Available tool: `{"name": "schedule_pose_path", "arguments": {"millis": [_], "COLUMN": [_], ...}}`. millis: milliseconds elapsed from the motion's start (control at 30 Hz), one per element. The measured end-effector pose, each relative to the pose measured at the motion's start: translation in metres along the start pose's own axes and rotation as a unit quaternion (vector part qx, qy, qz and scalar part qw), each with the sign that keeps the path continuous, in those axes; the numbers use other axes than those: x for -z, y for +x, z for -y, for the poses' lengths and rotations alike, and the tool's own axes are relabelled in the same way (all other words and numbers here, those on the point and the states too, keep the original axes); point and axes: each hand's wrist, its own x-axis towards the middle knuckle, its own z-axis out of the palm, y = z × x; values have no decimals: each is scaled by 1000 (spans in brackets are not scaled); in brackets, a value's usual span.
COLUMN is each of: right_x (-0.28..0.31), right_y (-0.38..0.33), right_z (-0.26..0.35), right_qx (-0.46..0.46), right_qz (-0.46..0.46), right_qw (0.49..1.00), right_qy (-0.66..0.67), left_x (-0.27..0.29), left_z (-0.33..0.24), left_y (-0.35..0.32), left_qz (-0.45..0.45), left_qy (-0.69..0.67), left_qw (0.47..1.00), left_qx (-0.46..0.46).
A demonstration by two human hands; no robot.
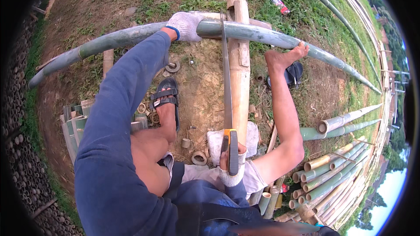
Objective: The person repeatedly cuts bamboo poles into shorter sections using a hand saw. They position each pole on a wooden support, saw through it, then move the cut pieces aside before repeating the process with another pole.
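Note:
My left hand (186,25), in a white knitted glove with a blue cuff, is closed over a bamboo pole (105,43) running off to the left. Next to it lies the left end of a green bamboo pole (262,35), which slopes away to the right. Bare-fingered at the tips, my right hand (235,161) grips the yellow-and-black handle of a hand saw (227,83). The blade points away from me, its far part crossing the green pole near that end. An upright-looking split bamboo post (239,83) stands beside the blade, under the poles. My bare right foot (286,59) presses on the green pole.
Stacked bamboo poles (332,170) lie at the right. Short cut bamboo pieces (74,124) stand at the left, and many cut ends (22,161) fill the far left edge. A loose black sandal (293,73) and a plastic bottle (280,5) lie on the ground.

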Motion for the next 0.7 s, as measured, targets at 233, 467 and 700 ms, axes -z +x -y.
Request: {"name": "schedule_pose_path", "arguments": {"millis": [233, 467, 700], "right_x": [-124, -61, -34], "right_y": [293, 85, 71], "right_z": [-86, -62, -34], "right_qx": [168, -77, 28], "right_qz": [-35, 29, -8], "right_qw": [982, 994, 999], "right_qy": [75, 73, 17], "left_x": [15, 10, 6], "left_z": [-7, 0, -2], "left_y": [2, 5, 9], "left_qz": [6, 29, 36], "left_qy": [29, 27, 44], "left_qw": [999, 999, 997], "left_qx": [17, 14, 42]}}
